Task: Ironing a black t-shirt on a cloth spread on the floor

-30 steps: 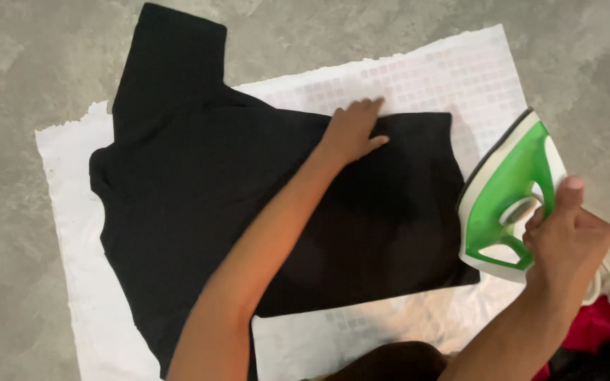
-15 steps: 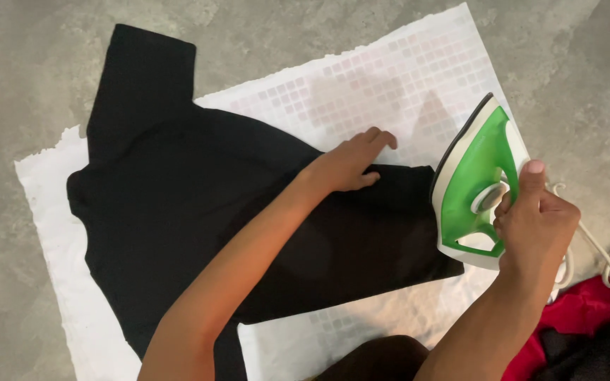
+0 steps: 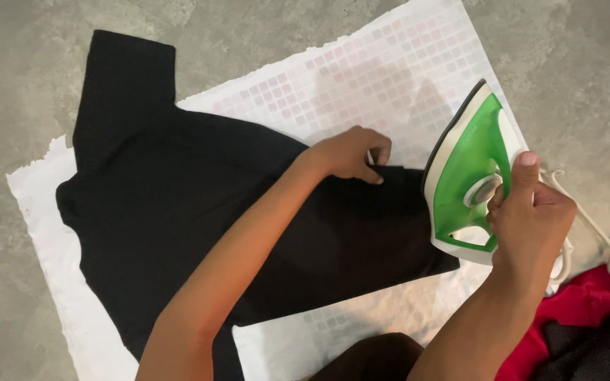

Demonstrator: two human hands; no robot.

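Observation:
A black T-shirt (image 3: 157, 212) lies spread on a white cloth with a pale checked print (image 3: 390, 77) on the floor. My left hand (image 3: 351, 154) pinches the shirt's upper hem edge, fingers curled on the fabric. My right hand (image 3: 531, 212) grips the handle of a green and white iron (image 3: 467, 169), thumb up on top. The iron is tilted on its side edge, resting at the shirt's right hem beside my left hand.
The iron's white cord (image 3: 601, 240) loops on the grey concrete floor (image 3: 580, 63) at the right. Red and dark clothing (image 3: 580, 331) is heaped at the bottom right. A dark brown shape (image 3: 368, 360), perhaps my knee, shows at the bottom edge.
My left hand went from lying flat on the shirt to pinching its hem. The iron moved left, from beside the shirt onto its right hem.

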